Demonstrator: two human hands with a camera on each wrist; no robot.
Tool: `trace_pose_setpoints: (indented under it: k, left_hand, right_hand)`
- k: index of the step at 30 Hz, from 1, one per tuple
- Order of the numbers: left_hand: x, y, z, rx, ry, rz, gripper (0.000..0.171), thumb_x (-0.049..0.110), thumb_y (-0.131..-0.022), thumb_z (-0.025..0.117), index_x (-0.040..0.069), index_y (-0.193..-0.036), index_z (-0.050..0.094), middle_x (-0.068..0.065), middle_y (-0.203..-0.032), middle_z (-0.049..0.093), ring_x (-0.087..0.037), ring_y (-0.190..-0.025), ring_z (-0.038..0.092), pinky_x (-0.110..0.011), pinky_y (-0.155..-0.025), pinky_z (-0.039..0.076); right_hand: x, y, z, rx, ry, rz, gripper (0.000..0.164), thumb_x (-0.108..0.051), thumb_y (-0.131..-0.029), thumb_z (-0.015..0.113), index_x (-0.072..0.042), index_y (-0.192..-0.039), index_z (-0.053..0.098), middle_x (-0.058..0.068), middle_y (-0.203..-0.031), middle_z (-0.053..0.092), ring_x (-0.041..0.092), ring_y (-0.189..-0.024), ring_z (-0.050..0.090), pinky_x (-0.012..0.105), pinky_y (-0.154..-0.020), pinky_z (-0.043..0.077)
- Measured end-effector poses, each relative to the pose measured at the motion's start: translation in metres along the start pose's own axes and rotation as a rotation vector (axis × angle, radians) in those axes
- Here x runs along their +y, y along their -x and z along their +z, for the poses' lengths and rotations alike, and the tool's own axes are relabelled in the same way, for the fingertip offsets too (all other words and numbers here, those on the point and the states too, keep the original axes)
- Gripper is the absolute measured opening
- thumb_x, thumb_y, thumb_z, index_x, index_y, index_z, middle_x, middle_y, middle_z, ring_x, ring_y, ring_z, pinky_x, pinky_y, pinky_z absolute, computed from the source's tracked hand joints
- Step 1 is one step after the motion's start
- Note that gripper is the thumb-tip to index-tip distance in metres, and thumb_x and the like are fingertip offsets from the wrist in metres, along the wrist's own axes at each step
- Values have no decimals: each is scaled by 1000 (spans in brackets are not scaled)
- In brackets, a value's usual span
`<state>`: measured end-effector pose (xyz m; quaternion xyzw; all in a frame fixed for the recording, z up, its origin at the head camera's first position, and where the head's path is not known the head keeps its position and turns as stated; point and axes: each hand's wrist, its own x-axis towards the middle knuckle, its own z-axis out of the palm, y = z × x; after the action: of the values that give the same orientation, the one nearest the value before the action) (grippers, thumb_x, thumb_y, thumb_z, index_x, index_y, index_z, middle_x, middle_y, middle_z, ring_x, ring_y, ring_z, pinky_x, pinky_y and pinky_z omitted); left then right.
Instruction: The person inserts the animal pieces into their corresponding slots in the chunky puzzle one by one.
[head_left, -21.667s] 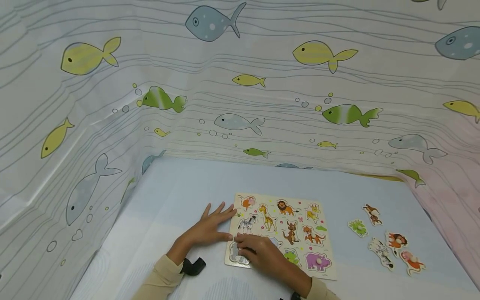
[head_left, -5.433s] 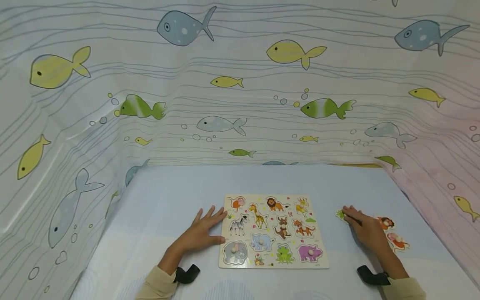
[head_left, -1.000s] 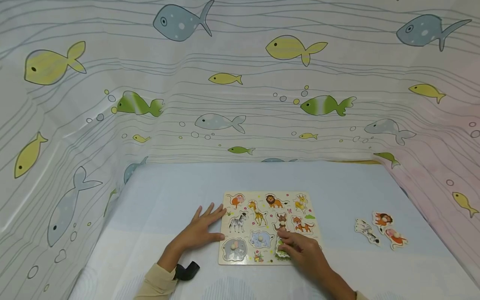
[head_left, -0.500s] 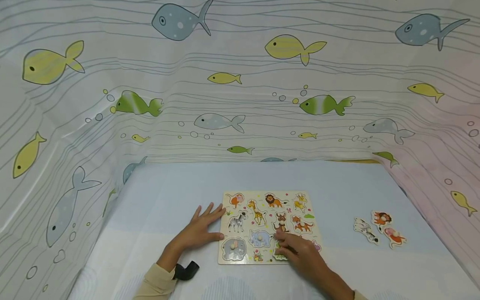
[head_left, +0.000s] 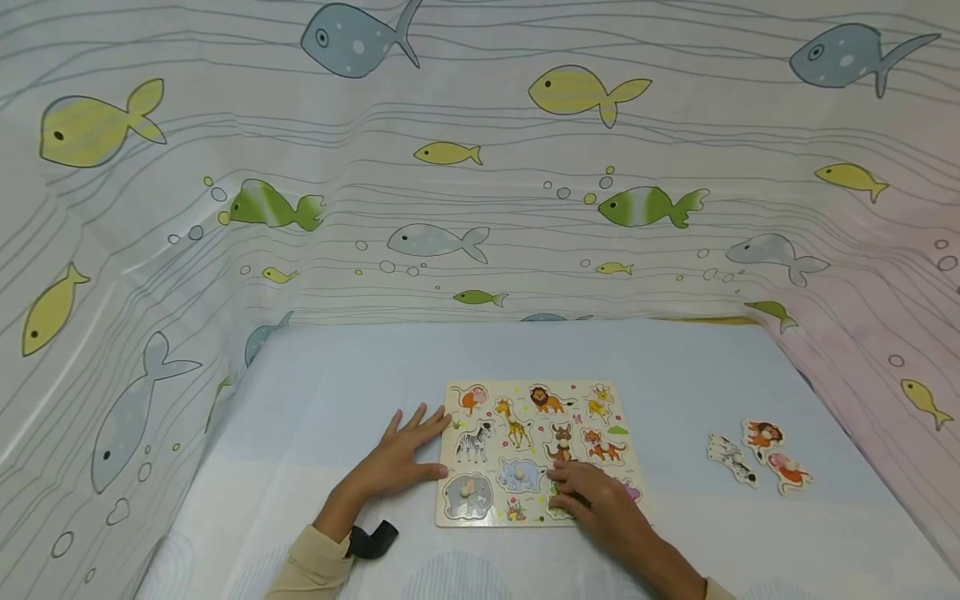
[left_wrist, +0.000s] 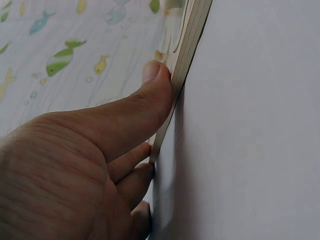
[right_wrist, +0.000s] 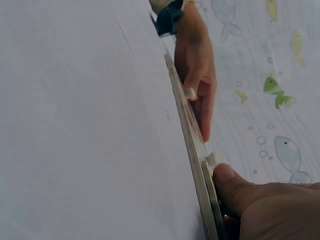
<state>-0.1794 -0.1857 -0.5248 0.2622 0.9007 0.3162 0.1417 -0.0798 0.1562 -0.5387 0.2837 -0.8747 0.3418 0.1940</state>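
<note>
A wooden animal peg puzzle board [head_left: 500,392] lies flat on the table. My left hand [head_left: 397,461] rests at its left edge, fingers spread and straight; in the left wrist view the thumb [left_wrist: 155,90] touches the board's edge. With thumb and fingertips my right hand [head_left: 600,497] pinches the green frog puzzle piece [head_left: 557,492] over the frog's spot, mostly hiding it. Edge-on in the right wrist view, the piece [right_wrist: 212,192] sits slightly proud of the board. Knobbed elephant [head_left: 468,497] and rhino [head_left: 520,476] pieces sit in the board; the hippo [head_left: 632,491] is partly covered.
To the right of the board lie three loose pieces: a zebra [head_left: 731,459], a lion [head_left: 763,434] and a monkey [head_left: 787,472]. A fish-print sheet [head_left: 525,275] hangs behind and at both sides of the pale table [head_left: 360,375].
Earlier my right hand was at the elephant, later at the frog piece among the loose ones. The frog and kangaroo pieces have left that group. Lately the frog piece has shifted slightly left.
</note>
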Motion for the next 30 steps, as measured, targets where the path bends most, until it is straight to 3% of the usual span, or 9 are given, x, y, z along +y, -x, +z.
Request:
trace_pose_setpoints:
  k: [30]
  left_hand:
    - [-4, -1, 1, -3, 3, 18, 85, 42, -84, 77, 14, -154, 38, -6, -163, 28, -36, -156, 10, -60, -124, -8]
  right_hand:
    - [4, 2, 0, -30, 24, 43, 16, -13, -78, 84, -16, -90, 74, -1, -116, 74, 24, -114, 69, 4, -104, 38]
